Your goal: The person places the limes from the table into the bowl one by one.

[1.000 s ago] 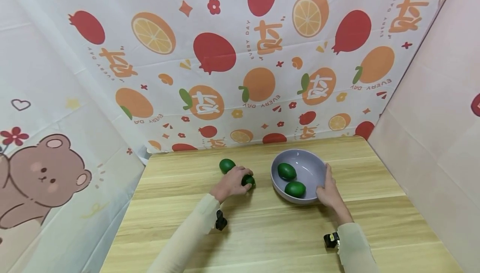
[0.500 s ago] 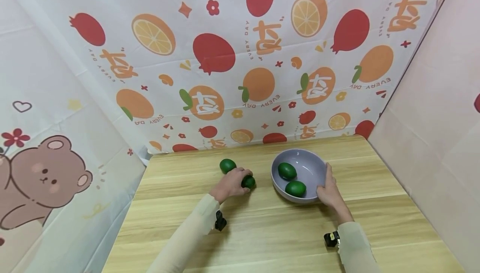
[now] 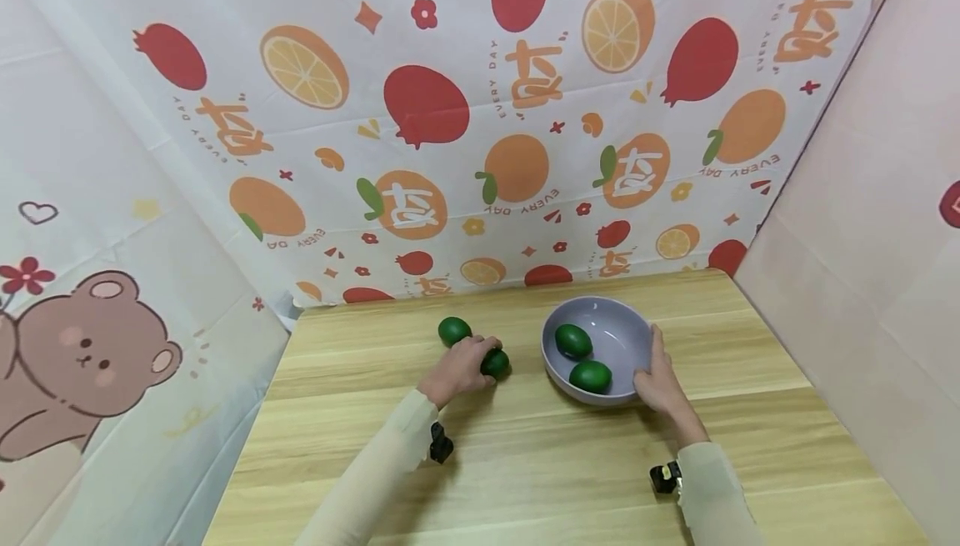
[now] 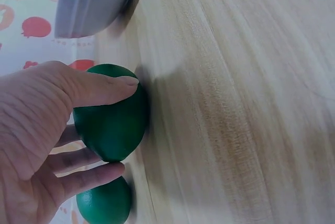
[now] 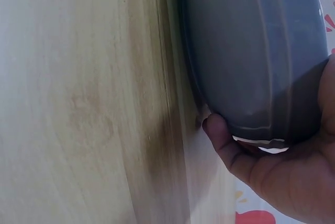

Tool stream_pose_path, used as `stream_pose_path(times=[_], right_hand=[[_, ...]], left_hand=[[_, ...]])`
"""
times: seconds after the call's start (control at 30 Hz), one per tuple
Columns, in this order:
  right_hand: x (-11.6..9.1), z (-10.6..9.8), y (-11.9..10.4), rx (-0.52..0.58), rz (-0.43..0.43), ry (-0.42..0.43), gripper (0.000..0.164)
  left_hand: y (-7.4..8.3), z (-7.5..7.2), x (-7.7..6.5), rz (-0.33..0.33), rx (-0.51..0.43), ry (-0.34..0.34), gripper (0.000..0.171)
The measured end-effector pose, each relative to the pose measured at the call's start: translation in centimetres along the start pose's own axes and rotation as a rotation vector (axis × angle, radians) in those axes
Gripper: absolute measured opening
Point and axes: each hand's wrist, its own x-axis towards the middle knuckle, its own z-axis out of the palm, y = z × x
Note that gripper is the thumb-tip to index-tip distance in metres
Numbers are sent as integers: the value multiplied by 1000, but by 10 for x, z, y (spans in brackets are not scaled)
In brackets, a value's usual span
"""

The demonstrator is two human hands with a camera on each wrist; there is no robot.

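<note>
Left of the bowl (image 3: 617, 344), the left hand (image 3: 461, 368) pinches one green fruit (image 3: 496, 363), with a second fruit (image 3: 453, 330) farther from the bowl. Inside the bowl lie two more fruits (image 3: 591, 377), four altogether; the right hand (image 3: 660, 379) grips the single bowl's right side.

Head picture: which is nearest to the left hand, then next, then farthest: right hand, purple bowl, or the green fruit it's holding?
1. Held green fruit: gripped by the left hand.
2. Purple bowl: right of the fruit.
3. Right hand: on the bowl's right side.
</note>
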Motion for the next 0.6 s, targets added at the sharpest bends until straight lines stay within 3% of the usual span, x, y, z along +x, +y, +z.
stream_pose_path(times=[0.6], right_hand=[[4,-3,9,-70,-72,10,90]], left_hand=[[10,-12,3,19,-33,112,56]])
